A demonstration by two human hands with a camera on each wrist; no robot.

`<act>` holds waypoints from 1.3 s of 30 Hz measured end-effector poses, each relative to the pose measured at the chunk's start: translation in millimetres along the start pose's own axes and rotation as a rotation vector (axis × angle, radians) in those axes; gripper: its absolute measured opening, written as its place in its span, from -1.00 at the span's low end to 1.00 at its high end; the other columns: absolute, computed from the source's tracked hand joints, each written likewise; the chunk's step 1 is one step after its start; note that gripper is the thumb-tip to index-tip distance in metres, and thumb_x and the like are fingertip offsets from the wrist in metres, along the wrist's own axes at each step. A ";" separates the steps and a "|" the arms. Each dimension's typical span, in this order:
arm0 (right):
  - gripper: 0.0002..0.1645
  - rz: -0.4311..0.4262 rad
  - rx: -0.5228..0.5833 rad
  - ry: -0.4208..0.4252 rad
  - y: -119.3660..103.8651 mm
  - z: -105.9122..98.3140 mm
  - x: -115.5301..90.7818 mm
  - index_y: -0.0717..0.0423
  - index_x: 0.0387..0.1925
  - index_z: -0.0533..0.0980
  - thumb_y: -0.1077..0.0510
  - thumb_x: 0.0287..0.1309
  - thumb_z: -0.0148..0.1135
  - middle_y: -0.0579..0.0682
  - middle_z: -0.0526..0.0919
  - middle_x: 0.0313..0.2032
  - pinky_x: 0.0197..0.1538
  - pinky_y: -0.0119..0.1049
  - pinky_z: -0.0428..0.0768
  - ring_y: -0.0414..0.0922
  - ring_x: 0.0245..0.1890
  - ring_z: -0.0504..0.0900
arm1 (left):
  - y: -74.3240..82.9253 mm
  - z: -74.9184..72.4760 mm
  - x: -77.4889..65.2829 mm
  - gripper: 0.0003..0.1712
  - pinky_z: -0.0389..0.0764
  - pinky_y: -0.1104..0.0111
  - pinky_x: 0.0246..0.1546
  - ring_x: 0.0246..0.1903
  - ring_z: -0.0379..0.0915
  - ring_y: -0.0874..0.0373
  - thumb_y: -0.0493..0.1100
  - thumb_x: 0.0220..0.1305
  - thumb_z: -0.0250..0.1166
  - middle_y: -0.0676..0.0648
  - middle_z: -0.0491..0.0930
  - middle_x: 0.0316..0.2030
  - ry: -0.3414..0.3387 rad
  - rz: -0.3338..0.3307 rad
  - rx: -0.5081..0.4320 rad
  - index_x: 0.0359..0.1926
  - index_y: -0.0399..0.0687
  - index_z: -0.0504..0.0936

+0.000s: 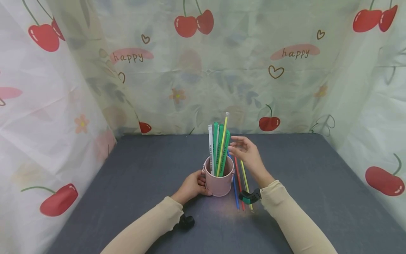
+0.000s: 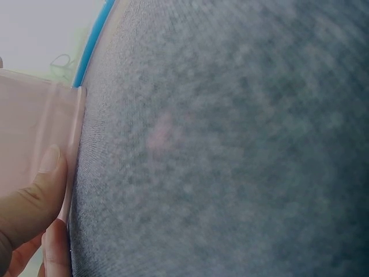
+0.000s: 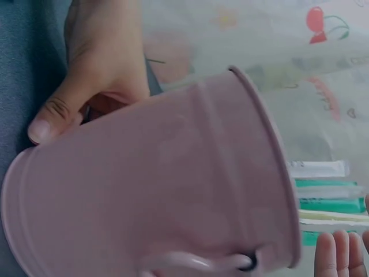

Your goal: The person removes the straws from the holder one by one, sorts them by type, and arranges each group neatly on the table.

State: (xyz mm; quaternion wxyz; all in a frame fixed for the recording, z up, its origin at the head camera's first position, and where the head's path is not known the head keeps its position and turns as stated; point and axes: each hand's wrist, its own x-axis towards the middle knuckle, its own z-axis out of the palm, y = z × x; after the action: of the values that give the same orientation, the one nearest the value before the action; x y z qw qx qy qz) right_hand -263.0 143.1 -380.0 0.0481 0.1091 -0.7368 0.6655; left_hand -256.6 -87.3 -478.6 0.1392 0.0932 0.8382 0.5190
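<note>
Your left hand (image 1: pixel 191 185) is curled against the side of a pink bucket-shaped cup (image 1: pixel 219 186); your right hand (image 1: pixel 248 154), thumb and fingertips apart, hovers just beside the cup's contents. Behind them hangs a pale cloth backdrop printed with cherries (image 1: pixel 206 81), beyond the dark grey counter (image 1: pixel 152 162), on which the cup stands upright between your hands. Printed green wrapped sticks (image 1: pixel 226 148) and a similar white one (image 1: pixel 210 148) lean inside it; a thin yellow pencil (image 1: pixel 225 127) projects highest. Slender blue (image 1: pixel 236 194), red (image 1: pixel 239 180) and yellow sticks (image 1: pixel 245 178) lie to its right.
</note>
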 end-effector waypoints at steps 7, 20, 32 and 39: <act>-0.43 -0.006 0.026 0.009 1.4 10.9 2.0 0.22 0.24 0.34 0.23 0.23 0.27 0.21 0.48 -0.02 0.08 -0.09 0.59 -0.27 -0.18 0.62 | 1.5 -0.6 -0.3 -0.27 0.63 0.30 -0.24 -0.30 0.52 0.14 -0.27 -0.19 0.61 -0.10 0.57 -0.24 -0.003 0.002 -0.003 0.06 -0.17 0.46; -0.46 -0.010 -0.009 0.038 5.5 18.7 7.1 0.15 0.21 0.38 0.25 0.21 0.28 0.20 0.47 -0.04 0.02 -0.09 0.62 -0.17 -0.18 0.62 | 0.3 -0.4 0.8 -0.28 0.62 0.31 -0.27 -0.31 0.52 0.15 -0.27 -0.20 0.61 -0.09 0.58 -0.26 0.005 0.001 0.015 0.04 -0.17 0.47; -0.48 0.026 -0.109 0.076 8.1 25.9 12.5 0.17 0.15 0.39 0.22 0.17 0.33 0.18 0.49 -0.08 -0.07 -0.16 0.65 -0.11 -0.20 0.62 | 1.5 0.2 -1.9 -0.26 0.62 0.31 -0.27 -0.32 0.53 0.16 -0.28 -0.20 0.61 -0.08 0.59 -0.27 0.011 0.005 0.012 0.06 -0.17 0.47; -0.47 0.045 -0.170 0.078 5.4 27.4 12.6 0.15 0.13 0.40 0.18 0.15 0.35 0.18 0.53 -0.08 -0.08 -0.13 0.63 0.02 -0.15 0.63 | 1.4 0.0 -2.6 -0.27 0.62 0.32 -0.28 -0.33 0.54 0.16 -0.30 -0.21 0.61 -0.10 0.59 -0.28 0.009 0.018 0.011 0.05 -0.20 0.47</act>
State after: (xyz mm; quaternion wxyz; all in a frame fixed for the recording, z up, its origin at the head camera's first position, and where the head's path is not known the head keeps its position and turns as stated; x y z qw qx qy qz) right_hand -274.4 115.2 -385.6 0.0707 0.0621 -0.7905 0.6051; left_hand -254.1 -87.4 -477.0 0.1303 0.0992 0.8408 0.5161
